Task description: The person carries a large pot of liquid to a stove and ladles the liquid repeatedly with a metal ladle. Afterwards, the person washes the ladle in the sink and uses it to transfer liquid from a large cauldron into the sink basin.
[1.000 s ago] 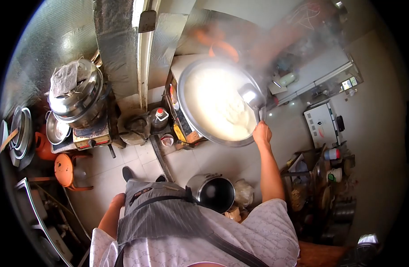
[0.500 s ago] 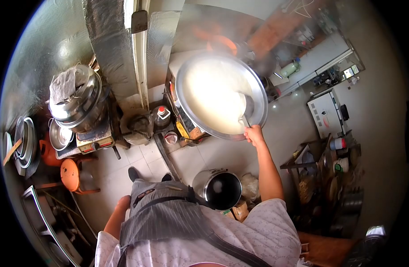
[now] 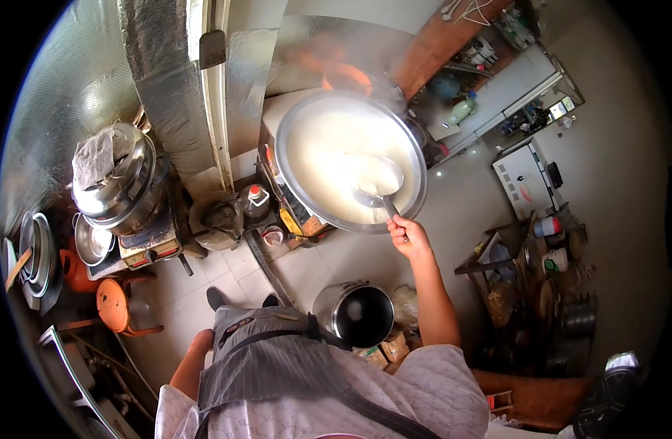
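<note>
My right hand (image 3: 408, 237) is closed round the handle of a metal ladle (image 3: 380, 177). The ladle's round bowl lies in the pale, milky liquid (image 3: 318, 157) that fills a wide metal basin (image 3: 287, 175). Steam rises over the liquid, and glare whitens part of its surface. My left hand (image 3: 204, 339) hangs low beside the grey striped apron (image 3: 270, 358), and its fingers do not show.
A lidded pot (image 3: 135, 186) with a cloth on top stands on a gas stove (image 3: 149, 249) at left, above an orange stool (image 3: 113, 306). A tall metal pot (image 3: 334, 311) stands on the floor before me. A red-capped bottle (image 3: 254, 205) is beside the basin's stand.
The ladle has moved from the basin's right side toward its middle, and its bowl now shows facing up at the surface. My right hand has shifted slightly left and down.
</note>
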`<move>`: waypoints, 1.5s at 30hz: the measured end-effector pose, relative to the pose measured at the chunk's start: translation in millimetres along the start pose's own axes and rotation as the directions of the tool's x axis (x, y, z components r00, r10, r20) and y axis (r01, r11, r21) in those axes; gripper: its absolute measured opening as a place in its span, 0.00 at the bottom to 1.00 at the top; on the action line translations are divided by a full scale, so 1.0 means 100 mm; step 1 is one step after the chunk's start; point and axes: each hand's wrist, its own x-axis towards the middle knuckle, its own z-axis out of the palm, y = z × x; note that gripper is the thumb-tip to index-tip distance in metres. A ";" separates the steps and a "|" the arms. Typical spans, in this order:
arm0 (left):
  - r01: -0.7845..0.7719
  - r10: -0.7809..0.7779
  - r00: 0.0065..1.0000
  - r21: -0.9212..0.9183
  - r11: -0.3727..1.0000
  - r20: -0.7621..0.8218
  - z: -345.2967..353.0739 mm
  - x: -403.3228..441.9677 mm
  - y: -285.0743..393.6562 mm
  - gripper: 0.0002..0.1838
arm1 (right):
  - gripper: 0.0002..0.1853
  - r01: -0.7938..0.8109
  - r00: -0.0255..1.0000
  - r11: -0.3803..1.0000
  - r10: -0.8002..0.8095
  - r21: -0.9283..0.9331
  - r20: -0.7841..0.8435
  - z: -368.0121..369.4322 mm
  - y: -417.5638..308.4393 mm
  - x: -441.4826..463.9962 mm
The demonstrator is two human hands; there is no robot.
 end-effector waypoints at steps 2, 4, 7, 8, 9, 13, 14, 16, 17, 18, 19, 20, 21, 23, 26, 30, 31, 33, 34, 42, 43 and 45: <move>0.030 -0.031 0.999 -0.016 0.999 -0.012 0.17 0.28 -0.21 0.15 | 0.10 0.021 1.000 1.000 -0.021 -0.010 -0.009 0.09 -0.03 -0.13; -0.013 0.014 1.000 0.041 0.999 -0.008 0.24 0.45 -0.32 0.15 | 0.10 0.072 0.997 0.995 -0.074 -0.074 -0.018 0.19 -0.09 -0.21; -0.011 0.010 1.000 0.071 0.997 0.007 0.20 0.46 -0.27 0.15 | 0.09 0.127 0.990 0.980 -0.135 -0.152 -0.043 0.27 -0.18 -0.29; 0.035 -0.036 0.999 0.052 0.998 0.019 0.16 0.41 -0.22 0.14 | 0.09 0.125 0.990 0.979 -0.133 -0.159 -0.043 0.31 -0.22 -0.32; -0.026 0.026 1.000 0.080 0.996 0.002 0.17 0.43 -0.24 0.14 | 0.10 0.150 0.984 0.968 -0.166 -0.203 -0.061 0.35 -0.26 -0.36; -0.055 0.057 0.998 0.071 0.996 -0.026 0.19 0.46 -0.27 0.13 | 0.11 0.212 0.964 0.935 -0.249 -0.285 -0.097 0.45 -0.48 -0.51; -0.059 0.060 0.998 0.067 0.996 -0.023 0.19 0.46 -0.25 0.13 | 0.11 0.236 0.953 0.921 -0.281 -0.309 -0.110 0.47 -0.54 -0.56; -0.091 0.096 0.995 0.133 0.987 -0.038 0.25 0.59 -0.34 0.14 | 0.11 0.271 0.940 0.903 -0.322 -0.333 -0.109 0.52 -0.68 -0.66; -0.100 0.106 0.994 0.136 0.986 -0.033 0.27 0.66 -0.38 0.14 | 0.11 0.305 0.923 0.884 -0.365 -0.354 -0.118 0.52 -0.76 -0.68; -0.106 0.112 0.993 0.133 0.985 -0.034 0.26 0.66 -0.34 0.14 | 0.11 0.338 0.904 0.863 -0.408 -0.375 -0.125 0.54 -0.84 -0.71; -0.088 0.092 0.996 0.153 0.984 -0.020 0.23 0.65 -0.31 0.14 | 0.12 0.357 0.890 0.843 -0.438 -0.402 -0.128 0.57 -0.90 -0.75; -0.069 0.071 0.997 0.174 0.982 -0.007 0.20 0.64 -0.29 0.14 | 0.12 0.361 0.888 0.840 -0.442 -0.406 -0.126 0.60 -0.97 -0.78; -0.073 0.076 0.997 0.171 0.982 -0.009 0.18 0.65 -0.28 0.14 | 0.12 0.384 0.863 0.816 -0.483 -0.431 -0.145 0.63 -1.04 -0.80; -0.073 0.064 0.997 0.248 0.966 0.044 0.13 0.65 -0.25 0.14 | 0.10 0.427 0.826 0.786 -0.540 -0.448 -0.161 0.71 -1.18 -0.85; 0.019 -0.023 0.999 0.155 0.988 0.024 0.03 0.51 -0.14 0.15 | 0.10 0.462 0.787 0.733 -0.598 -0.499 -0.150 0.75 -1.36 -0.84; 0.063 -0.063 0.998 0.065 0.996 -0.005 -0.17 0.21 0.05 0.15 | 0.09 0.482 0.717 0.646 -0.679 -0.591 -0.157 0.85 -1.48 -0.78; 0.066 -0.066 0.998 0.056 0.996 0.011 -0.15 0.24 0.03 0.15 | 0.09 0.483 0.718 0.647 -0.678 -0.590 -0.155 0.86 -1.49 -0.75; 0.074 -0.075 0.997 0.047 0.996 0.026 -0.10 0.29 -0.01 0.15 | 0.08 0.481 0.676 0.586 -0.721 -0.652 -0.149 0.85 -1.50 -0.65; 0.061 -0.061 0.998 0.055 0.997 0.009 -0.06 0.32 -0.03 0.15 | 0.08 0.481 0.679 0.588 -0.719 -0.650 -0.148 0.81 -1.50 -0.58; 0.119 -0.119 0.993 -0.007 0.993 -0.010 -0.16 0.11 0.09 0.16 | 0.08 0.297 0.577 0.308 -0.812 -0.904 -0.087 0.60 -1.32 -0.07; 0.055 -0.055 0.998 0.035 0.998 0.000 -0.07 0.23 0.00 0.16 | 0.10 0.254 0.559 0.190 -0.829 -0.948 -0.017 0.46 -1.31 0.05; 0.075 -0.075 0.997 0.004 0.997 0.029 -0.08 0.24 0.03 0.16 | 0.11 0.191 0.478 -0.042 -0.869 -0.981 0.130 0.42 -1.23 0.11</move>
